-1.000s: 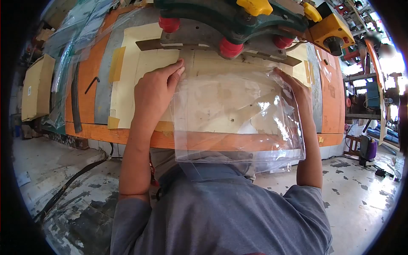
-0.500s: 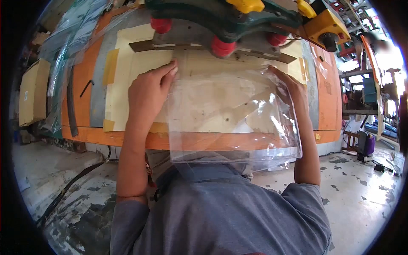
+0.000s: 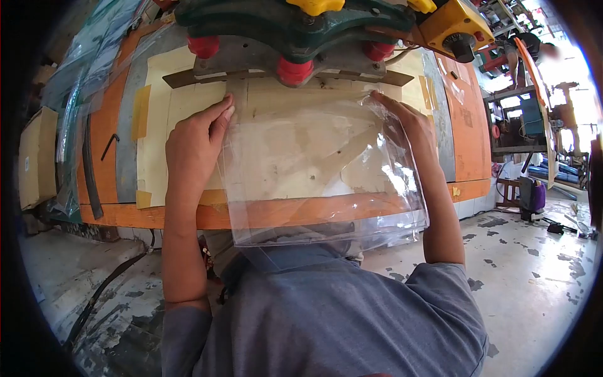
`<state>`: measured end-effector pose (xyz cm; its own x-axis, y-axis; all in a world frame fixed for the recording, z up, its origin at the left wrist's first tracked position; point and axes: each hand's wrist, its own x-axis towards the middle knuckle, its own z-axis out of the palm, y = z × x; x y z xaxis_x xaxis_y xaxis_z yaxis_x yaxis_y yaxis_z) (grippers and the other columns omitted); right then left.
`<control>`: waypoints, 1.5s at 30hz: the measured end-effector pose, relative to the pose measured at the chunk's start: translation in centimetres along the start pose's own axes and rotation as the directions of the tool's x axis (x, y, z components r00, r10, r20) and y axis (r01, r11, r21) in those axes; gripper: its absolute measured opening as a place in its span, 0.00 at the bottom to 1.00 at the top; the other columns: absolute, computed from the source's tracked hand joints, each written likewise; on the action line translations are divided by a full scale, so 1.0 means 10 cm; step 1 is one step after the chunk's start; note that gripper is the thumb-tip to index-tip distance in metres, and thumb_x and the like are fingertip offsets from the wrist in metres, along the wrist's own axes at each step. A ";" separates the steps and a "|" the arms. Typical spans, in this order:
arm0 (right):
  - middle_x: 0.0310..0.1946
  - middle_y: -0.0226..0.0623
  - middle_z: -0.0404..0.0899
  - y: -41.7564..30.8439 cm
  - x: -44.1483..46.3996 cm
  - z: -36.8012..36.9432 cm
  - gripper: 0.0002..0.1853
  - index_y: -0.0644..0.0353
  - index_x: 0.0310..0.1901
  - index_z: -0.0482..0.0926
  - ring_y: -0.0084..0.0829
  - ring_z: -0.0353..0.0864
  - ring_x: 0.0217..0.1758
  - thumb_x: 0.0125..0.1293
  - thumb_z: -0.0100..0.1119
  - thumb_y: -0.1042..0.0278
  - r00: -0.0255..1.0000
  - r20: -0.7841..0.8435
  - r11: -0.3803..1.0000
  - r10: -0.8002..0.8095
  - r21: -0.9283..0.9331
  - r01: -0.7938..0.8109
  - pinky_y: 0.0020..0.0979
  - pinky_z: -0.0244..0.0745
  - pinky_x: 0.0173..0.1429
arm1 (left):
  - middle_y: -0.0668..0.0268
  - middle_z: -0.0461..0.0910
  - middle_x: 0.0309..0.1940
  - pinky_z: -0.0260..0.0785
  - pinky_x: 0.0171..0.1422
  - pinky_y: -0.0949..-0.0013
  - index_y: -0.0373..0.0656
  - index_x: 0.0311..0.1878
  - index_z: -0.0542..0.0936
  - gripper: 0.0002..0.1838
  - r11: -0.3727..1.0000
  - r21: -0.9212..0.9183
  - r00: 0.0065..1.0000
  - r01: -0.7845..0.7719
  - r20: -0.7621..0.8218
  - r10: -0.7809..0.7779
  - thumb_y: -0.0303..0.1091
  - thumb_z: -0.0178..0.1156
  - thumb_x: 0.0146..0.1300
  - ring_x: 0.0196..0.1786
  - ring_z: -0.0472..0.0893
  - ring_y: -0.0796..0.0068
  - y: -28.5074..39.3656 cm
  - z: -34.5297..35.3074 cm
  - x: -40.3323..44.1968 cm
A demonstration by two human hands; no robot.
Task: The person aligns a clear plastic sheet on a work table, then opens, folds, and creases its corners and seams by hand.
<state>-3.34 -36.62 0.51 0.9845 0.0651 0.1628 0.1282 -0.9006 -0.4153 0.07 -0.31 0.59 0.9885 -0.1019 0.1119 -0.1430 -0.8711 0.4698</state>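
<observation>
In the head view, the left hand (image 3: 192, 143) is pinching a clear plastic sheet (image 3: 295, 169) at one far corner; the right hand (image 3: 411, 119) is gripping the other. The sheet is overhanging the worktable's (image 3: 125, 215) near edge. Markings on the yellow control box (image 3: 445, 26) are showing too small to read.

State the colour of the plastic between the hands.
The plastic is clear and colourless, seen best in the head view.

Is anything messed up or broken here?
Yes, the floor looks worn: dark, ragged patches break up its pale surface. The plastic also looks rumpled near the right hand, and its near edge sticks out past the table.
</observation>
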 end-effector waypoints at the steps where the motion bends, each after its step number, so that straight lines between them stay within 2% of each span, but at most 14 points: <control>1: 0.41 0.42 0.87 -0.01 0.00 -0.01 0.27 0.45 0.65 0.83 0.43 0.87 0.42 0.65 0.57 0.75 1.000 0.000 1.000 0.001 0.000 -0.001 0.38 0.79 0.48 | 0.55 0.87 0.37 0.78 0.42 0.56 0.58 0.59 0.87 0.16 1.000 0.000 1.000 -0.001 0.000 0.001 0.47 0.59 0.76 0.36 0.86 0.50 0.00 0.00 0.00; 10: 0.42 0.43 0.87 -0.01 0.01 -0.02 0.26 0.45 0.65 0.83 0.42 0.87 0.43 0.66 0.56 0.74 1.000 0.010 1.000 -0.004 0.030 0.004 0.37 0.79 0.49 | 0.55 0.87 0.35 0.77 0.40 0.56 0.58 0.59 0.87 0.15 1.000 -0.001 1.000 -0.020 -0.011 0.020 0.46 0.60 0.75 0.34 0.85 0.51 0.00 0.00 0.00; 13: 0.41 0.43 0.87 -0.04 0.00 -0.04 0.26 0.46 0.64 0.84 0.43 0.87 0.42 0.65 0.57 0.74 0.999 0.043 0.999 0.032 0.013 -0.032 0.38 0.78 0.49 | 0.55 0.87 0.35 0.76 0.41 0.56 0.58 0.60 0.87 0.15 0.999 0.009 0.999 0.035 0.033 -0.035 0.46 0.60 0.76 0.34 0.85 0.51 0.04 -0.03 0.00; 19: 0.39 0.43 0.87 -0.02 0.01 -0.02 0.26 0.48 0.64 0.84 0.44 0.87 0.42 0.64 0.58 0.75 1.000 0.010 1.000 0.000 0.015 0.000 0.39 0.78 0.48 | 0.55 0.87 0.36 0.77 0.41 0.57 0.58 0.60 0.87 0.15 1.000 0.003 1.000 -0.014 -0.005 0.014 0.46 0.60 0.75 0.35 0.85 0.53 0.01 0.00 -0.01; 25: 0.39 0.43 0.87 -0.04 0.01 -0.03 0.26 0.48 0.64 0.84 0.44 0.87 0.41 0.64 0.58 0.75 1.000 0.009 0.999 0.024 0.037 -0.024 0.39 0.78 0.48 | 0.55 0.88 0.37 0.77 0.41 0.58 0.58 0.60 0.87 0.16 0.999 0.000 0.999 0.037 0.038 -0.037 0.47 0.60 0.76 0.35 0.86 0.53 0.03 -0.02 0.00; 30: 0.40 0.43 0.87 0.02 0.01 0.00 0.26 0.48 0.64 0.84 0.44 0.87 0.41 0.64 0.57 0.76 1.000 0.001 1.000 -0.024 0.015 0.024 0.40 0.78 0.48 | 0.56 0.88 0.36 0.77 0.41 0.57 0.59 0.60 0.87 0.16 1.000 -0.024 1.000 -0.017 -0.015 0.017 0.48 0.59 0.76 0.35 0.86 0.53 -0.01 0.01 -0.01; 45: 0.43 0.43 0.88 -0.04 0.02 0.00 0.25 0.50 0.63 0.85 0.43 0.87 0.44 0.64 0.58 0.75 1.000 -0.011 0.999 0.026 0.033 -0.026 0.37 0.78 0.52 | 0.56 0.88 0.38 0.78 0.42 0.57 0.59 0.59 0.87 0.15 1.000 -0.006 1.000 0.011 0.001 -0.011 0.47 0.60 0.75 0.36 0.86 0.52 0.02 -0.02 -0.01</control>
<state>-3.25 -36.23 0.74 0.9861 0.0369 0.1617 0.1068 -0.8873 -0.4486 -0.03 -0.41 0.86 0.9901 -0.0925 0.1058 -0.1321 -0.8692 0.4765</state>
